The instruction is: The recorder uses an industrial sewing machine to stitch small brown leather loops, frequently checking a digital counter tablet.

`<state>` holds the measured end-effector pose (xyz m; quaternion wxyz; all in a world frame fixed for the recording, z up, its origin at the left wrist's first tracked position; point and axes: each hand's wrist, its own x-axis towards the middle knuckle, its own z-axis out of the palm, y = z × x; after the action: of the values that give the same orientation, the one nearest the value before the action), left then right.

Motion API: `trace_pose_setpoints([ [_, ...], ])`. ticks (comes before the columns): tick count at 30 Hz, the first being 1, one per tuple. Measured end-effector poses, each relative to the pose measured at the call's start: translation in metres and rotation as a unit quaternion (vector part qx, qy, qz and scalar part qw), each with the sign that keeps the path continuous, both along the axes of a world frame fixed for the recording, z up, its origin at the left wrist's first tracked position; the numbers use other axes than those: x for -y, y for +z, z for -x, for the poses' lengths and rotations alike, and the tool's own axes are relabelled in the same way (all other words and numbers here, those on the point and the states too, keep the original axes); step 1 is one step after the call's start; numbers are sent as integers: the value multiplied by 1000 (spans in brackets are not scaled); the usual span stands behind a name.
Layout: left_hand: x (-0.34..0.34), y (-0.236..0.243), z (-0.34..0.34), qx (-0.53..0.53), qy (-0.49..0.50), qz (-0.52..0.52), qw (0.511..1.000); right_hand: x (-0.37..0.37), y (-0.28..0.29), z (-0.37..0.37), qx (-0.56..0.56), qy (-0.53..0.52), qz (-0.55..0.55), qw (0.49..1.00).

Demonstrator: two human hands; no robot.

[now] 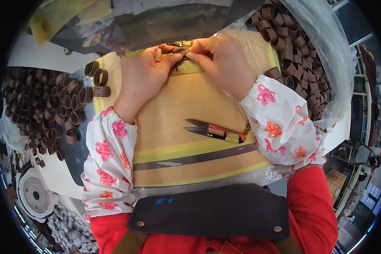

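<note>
Both my hands meet at the far edge of the tan work surface [186, 97], under a dark machine head [169, 25] lit by a lamp. My left hand [146, 72] is closed, thumb and fingers pinching one side of a small dark brown strip [181, 50]. From the other side my right hand [222, 57] pinches the same strip, its thumb close to my left thumb. Fingers and machine hide much of the strip, so its full shape cannot be made out. Thread snips [218, 131] with red and black handles lie nearer me, blades pointing left.
Many brown loops [42, 101] are heaped at the left, several reaching the work surface's edge. More brown loops [298, 59] fill a clear plastic bag [340, 55] at the right. Yellow tape [190, 148] crosses the near surface. A white fan [34, 192] stands at the lower left.
</note>
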<state>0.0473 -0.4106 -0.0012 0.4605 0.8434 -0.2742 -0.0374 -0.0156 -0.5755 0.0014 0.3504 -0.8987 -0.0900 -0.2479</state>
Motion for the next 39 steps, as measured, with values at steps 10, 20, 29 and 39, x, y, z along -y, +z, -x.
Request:
trace_pose_setpoints([
  [10,-2,0,-3,38,-7,-31,999,0,3,0,-26,-30,43,998],
  [20,-2,3,-1,20,-1,-61,998,2,5,0,-41,-14,50,998],
  [29,1,1,-1,68,0,-41,997,4,-1,0,-35,-10,33,999],
  [39,-16,10,30,221,5,-96,970,-15,10,18,-96,-14,-7,995],
])
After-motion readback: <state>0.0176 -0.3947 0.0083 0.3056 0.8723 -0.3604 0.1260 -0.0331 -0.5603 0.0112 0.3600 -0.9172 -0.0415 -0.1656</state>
